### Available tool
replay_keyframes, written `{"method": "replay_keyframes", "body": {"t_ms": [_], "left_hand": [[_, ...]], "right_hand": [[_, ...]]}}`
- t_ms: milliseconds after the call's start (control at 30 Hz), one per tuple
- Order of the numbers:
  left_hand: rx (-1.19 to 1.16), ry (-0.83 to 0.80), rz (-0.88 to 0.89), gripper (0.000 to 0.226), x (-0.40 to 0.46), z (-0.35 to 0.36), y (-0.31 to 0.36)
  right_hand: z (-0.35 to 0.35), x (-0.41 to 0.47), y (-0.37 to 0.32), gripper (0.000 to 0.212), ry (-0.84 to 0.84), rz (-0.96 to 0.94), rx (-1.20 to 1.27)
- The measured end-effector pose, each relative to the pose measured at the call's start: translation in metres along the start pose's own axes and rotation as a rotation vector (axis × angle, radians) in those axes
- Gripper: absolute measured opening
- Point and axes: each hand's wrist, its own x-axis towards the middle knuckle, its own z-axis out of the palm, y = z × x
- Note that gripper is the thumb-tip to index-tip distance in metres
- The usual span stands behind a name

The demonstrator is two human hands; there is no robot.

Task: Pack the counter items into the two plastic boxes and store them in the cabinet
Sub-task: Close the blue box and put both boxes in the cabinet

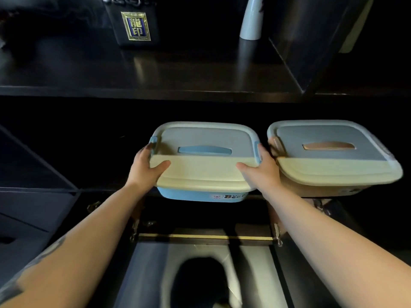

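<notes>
A blue plastic box [204, 194] with a pale lid and blue handle sits half inside the dark cabinet opening [89, 141] under the counter. My left hand [146, 167] grips its left side and my right hand [260, 170] grips its right side, thumbs on the lid. To its right a pink plastic box [333, 165] with a matching lid and pink handle rests in the same opening, close to the blue one. Both lids are shut, so the contents are hidden.
The dark counter [155, 72] above holds a black bag with a gold label [135, 25] and a white bottle [252, 21]. An upright dark panel [311, 41] stands at the right. Open cabinet doors with hinges [277, 236] hang below. My dark shoe [200, 281] shows on the floor.
</notes>
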Motion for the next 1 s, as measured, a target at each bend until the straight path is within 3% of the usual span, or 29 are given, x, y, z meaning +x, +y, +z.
{"method": "replay_keyframes", "body": {"t_ms": [300,567,767,1000], "left_hand": [[-0.071,0.114,-0.12,0.091,-0.115,-0.039,-0.029],[-0.101,0.174,-0.224,0.088,-0.187,-0.077,-0.109],[-0.072,0.102,-0.299,0.081,-0.196,-0.06,-0.176],[-0.082,0.039,-0.348,0.081,-0.148,0.026,-0.287]], "right_hand": [[0.025,-0.115,0.027,0.103,0.059,-0.106,0.021],[0.093,-0.201,0.062,0.101,0.038,-0.032,0.036],[0.148,-0.204,0.114,0.099,-0.064,0.071,-0.022],[0.224,-0.142,0.205,0.095,-0.106,0.111,-0.094]]}}
